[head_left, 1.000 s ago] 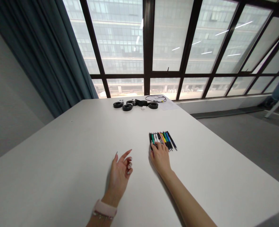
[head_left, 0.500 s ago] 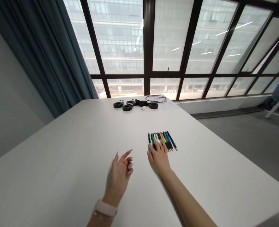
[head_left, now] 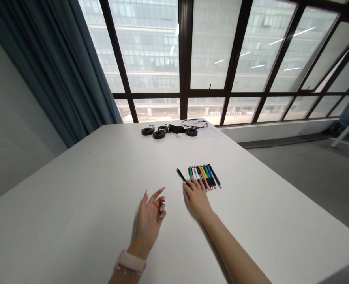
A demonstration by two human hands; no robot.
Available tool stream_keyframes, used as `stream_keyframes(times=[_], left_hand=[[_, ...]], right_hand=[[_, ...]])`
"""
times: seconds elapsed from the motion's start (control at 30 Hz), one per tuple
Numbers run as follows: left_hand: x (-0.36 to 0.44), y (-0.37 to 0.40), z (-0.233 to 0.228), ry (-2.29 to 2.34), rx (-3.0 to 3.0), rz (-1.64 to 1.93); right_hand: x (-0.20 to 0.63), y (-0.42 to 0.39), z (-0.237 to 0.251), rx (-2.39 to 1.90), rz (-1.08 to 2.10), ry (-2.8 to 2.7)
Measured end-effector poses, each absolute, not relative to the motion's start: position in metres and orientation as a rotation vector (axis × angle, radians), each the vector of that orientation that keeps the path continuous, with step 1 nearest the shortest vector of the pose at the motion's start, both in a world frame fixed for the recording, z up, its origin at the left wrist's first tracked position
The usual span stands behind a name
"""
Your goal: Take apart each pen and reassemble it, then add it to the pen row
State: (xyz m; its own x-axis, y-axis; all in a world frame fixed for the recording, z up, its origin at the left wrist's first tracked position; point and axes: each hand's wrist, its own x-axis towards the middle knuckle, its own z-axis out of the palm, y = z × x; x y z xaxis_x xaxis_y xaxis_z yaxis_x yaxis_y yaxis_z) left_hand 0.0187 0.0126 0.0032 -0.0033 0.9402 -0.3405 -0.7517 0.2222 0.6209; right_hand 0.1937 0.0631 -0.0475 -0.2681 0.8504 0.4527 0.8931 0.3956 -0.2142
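Several pens (head_left: 204,176) in green, white, yellow, blue and black lie side by side on the white table (head_left: 74,189). My right hand (head_left: 196,198) rests at their near ends, its fingertips pinching a black pen (head_left: 181,175) that angles away to the left of the row. My left hand (head_left: 151,217) lies on its edge on the table further left, palm up, fingers loosely curled and holding nothing. A pink band (head_left: 131,261) is on that wrist.
At the table's far edge lie several black rings (head_left: 159,134), a coiled black cable (head_left: 194,123) and a sheet of paper (head_left: 210,131). Beyond are big windows, a blue curtain (head_left: 64,71) on the left, and grey floor to the right.
My right hand has drawn back and to the left, pulling the black pen out of the row so it now lies angled apart. The left hand has not moved.
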Motion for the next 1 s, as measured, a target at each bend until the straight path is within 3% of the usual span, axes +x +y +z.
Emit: stream_keyframes(times=[1.0], left_hand=[[0.0180,0.0131,0.0025,0.795,0.282,1.369]], right_hand=[[0.1945,0.0657,-0.0495,-1.495,-0.063,-2.202]])
